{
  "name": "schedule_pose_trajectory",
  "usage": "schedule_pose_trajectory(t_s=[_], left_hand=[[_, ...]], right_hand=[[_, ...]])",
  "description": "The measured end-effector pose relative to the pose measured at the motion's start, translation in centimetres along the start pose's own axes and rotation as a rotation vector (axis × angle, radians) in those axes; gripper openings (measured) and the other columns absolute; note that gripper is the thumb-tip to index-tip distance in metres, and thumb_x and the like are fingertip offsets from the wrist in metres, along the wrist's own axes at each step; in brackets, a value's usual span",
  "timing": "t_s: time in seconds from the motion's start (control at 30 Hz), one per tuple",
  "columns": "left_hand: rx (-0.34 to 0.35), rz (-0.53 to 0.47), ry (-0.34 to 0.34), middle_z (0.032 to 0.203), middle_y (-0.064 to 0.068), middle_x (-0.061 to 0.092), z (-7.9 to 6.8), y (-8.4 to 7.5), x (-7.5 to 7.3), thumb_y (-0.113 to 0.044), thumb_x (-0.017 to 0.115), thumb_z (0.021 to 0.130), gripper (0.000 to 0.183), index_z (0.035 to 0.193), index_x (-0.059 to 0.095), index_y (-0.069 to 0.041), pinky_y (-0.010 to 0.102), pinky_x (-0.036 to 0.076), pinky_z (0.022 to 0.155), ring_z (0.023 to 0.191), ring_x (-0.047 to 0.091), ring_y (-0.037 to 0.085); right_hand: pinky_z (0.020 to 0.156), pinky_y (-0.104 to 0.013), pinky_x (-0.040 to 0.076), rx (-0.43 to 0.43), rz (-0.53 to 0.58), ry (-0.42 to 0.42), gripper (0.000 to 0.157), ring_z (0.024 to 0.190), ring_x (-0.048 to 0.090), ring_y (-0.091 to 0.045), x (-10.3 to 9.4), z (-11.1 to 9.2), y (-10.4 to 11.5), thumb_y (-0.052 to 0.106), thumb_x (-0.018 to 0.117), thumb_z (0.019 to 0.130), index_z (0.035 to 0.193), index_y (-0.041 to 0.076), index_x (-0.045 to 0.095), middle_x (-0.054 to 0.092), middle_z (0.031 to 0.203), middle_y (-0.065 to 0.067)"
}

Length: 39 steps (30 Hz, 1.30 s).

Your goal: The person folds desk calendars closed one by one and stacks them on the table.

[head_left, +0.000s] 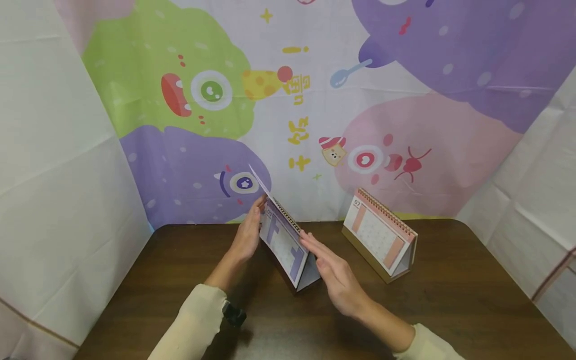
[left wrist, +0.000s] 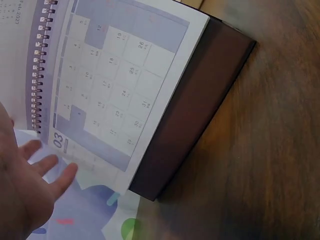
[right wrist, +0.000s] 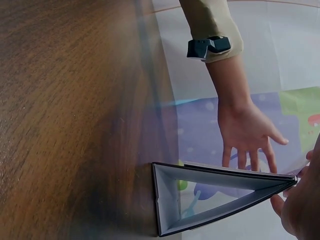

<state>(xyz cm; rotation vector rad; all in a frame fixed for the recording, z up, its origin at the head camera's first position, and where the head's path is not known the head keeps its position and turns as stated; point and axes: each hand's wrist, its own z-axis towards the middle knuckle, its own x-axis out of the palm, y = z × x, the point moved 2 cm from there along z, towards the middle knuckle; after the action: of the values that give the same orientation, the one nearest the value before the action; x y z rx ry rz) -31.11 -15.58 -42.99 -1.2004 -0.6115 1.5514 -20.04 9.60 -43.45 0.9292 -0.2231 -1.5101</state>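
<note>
A purple desk calendar (head_left: 283, 245), turned to a page marked 03, stands upright as a tent on the table. One page (head_left: 260, 181) sticks up past its spiral binding. Beside its left end is my left hand (head_left: 247, 232), fingers extended; in the left wrist view this hand (left wrist: 30, 185) has its fingers spread near the page. My right hand (head_left: 337, 280) has straight fingers at the right end of the binding, seeming to touch it. The right wrist view shows the calendar's hollow triangular side (right wrist: 167, 200), with the right hand (right wrist: 302, 200) partly cut off at the edge.
A pink desk calendar (head_left: 380, 235), showing 07, stands to the right on the brown wooden table (head_left: 180, 280). Behind the table hangs a cloth (head_left: 279, 110) with cartoon monsters. Pale cloth walls (head_left: 67, 150) stand at the sides.
</note>
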Motion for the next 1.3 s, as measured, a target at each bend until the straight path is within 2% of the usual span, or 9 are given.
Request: schedule_pose_trajectory(t_s=[0.2, 0.43, 0.63, 0.8, 0.87, 0.97, 1.13, 1.23, 1.3], left_hand=[[0.083, -0.072, -0.064, 0.177, 0.033, 0.039, 0.2, -0.6, -0.7, -0.04, 0.01, 0.124, 0.069, 0.178, 0.02, 0.001, 0.076, 0.044, 0.124, 0.165, 0.042, 0.053], [0.122, -0.153, -0.108, 0.179, 0.03, 0.035, 0.7, -1.6, -1.6, -0.049, 0.006, 0.122, 0.074, 0.181, 0.011, -0.006, 0.069, 0.046, 0.119, 0.165, 0.041, 0.053], [0.14, -0.168, -0.139, 0.18, 0.026, 0.038, 0.9, -2.1, -2.1, -0.045, 0.006, 0.122, 0.07, 0.181, 0.016, -0.008, 0.059, 0.047, 0.115, 0.163, 0.044, 0.05], [0.148, -0.143, -0.146, 0.176, 0.028, 0.043, 0.9, -2.0, -2.2, -0.049, 0.007, 0.122, 0.073, 0.18, 0.02, -0.007, 0.058, 0.05, 0.114, 0.158, 0.048, 0.05], [0.152, -0.126, -0.15, 0.175, 0.029, 0.045, 0.8, -1.9, -2.2, -0.047, 0.007, 0.122, 0.072, 0.178, 0.024, -0.004, 0.051, 0.051, 0.114, 0.157, 0.049, 0.049], [0.16, -0.1, -0.152, 0.174, 0.029, 0.046, 0.8, -1.8, -2.3, -0.042, 0.007, 0.123, 0.07, 0.176, 0.029, -0.002, 0.049, 0.046, 0.121, 0.158, 0.047, 0.047], [0.169, -0.075, -0.162, 0.173, 0.03, 0.047, 0.7, -1.8, -2.5, -0.034, 0.009, 0.123, 0.066, 0.172, 0.035, 0.002, 0.058, 0.027, 0.136, 0.161, 0.042, 0.044], [0.142, -0.08, -0.171, 0.17, 0.031, 0.05, 0.6, -1.7, -2.6, -0.032, 0.009, 0.123, 0.065, 0.172, 0.036, 0.002, 0.05, 0.033, 0.133, 0.156, 0.046, 0.043], [0.128, -0.089, -0.176, 0.17, 0.032, 0.05, 0.4, -1.5, -2.6, -0.031, 0.009, 0.123, 0.065, 0.173, 0.035, 0.001, 0.039, 0.034, 0.131, 0.156, 0.046, 0.044]], right_hand=[[0.137, -0.016, 0.025, -0.006, -0.004, -0.004, 0.05, 0.169, 0.038, -0.007, 0.0, 0.0, 0.0, -0.004, 0.038, 0.115, 0.161, -0.002, 0.058, 0.054, 0.171, -0.026], [0.137, -0.016, 0.025, -0.001, -0.013, -0.003, 0.05, 0.169, 0.039, -0.008, 0.0, -0.1, 0.0, -0.003, 0.038, 0.115, 0.16, -0.002, 0.058, 0.054, 0.171, -0.026], [0.136, -0.016, 0.025, 0.006, -0.013, 0.0, 0.05, 0.169, 0.038, -0.006, 0.0, -0.1, -0.1, -0.003, 0.038, 0.115, 0.159, 0.0, 0.06, 0.055, 0.171, -0.025], [0.136, -0.016, 0.026, -0.006, -0.005, -0.001, 0.048, 0.169, 0.039, -0.006, -0.1, 0.0, -0.1, -0.003, 0.038, 0.115, 0.156, 0.001, 0.063, 0.056, 0.169, -0.026], [0.136, -0.016, 0.026, -0.009, -0.004, 0.0, 0.048, 0.169, 0.04, -0.009, -0.1, 0.1, -0.1, -0.003, 0.038, 0.115, 0.155, 0.001, 0.064, 0.056, 0.169, -0.026], [0.136, -0.016, 0.026, -0.005, 0.0, 0.001, 0.047, 0.169, 0.041, -0.011, -0.1, 0.0, -0.1, -0.003, 0.038, 0.115, 0.153, 0.001, 0.065, 0.057, 0.169, -0.026], [0.137, -0.016, 0.025, 0.0, 0.019, 0.005, 0.046, 0.169, 0.039, -0.007, -0.1, 0.1, -0.1, -0.003, 0.037, 0.115, 0.149, 0.002, 0.067, 0.058, 0.168, -0.026], [0.137, -0.016, 0.025, 0.003, 0.032, 0.006, 0.045, 0.169, 0.038, -0.005, -0.1, 0.2, -0.2, -0.002, 0.037, 0.116, 0.147, 0.004, 0.068, 0.059, 0.168, -0.026], [0.137, -0.017, 0.025, 0.003, 0.034, 0.006, 0.044, 0.169, 0.039, -0.006, -0.1, 0.2, -0.2, -0.002, 0.037, 0.116, 0.145, 0.005, 0.069, 0.059, 0.167, -0.026]])
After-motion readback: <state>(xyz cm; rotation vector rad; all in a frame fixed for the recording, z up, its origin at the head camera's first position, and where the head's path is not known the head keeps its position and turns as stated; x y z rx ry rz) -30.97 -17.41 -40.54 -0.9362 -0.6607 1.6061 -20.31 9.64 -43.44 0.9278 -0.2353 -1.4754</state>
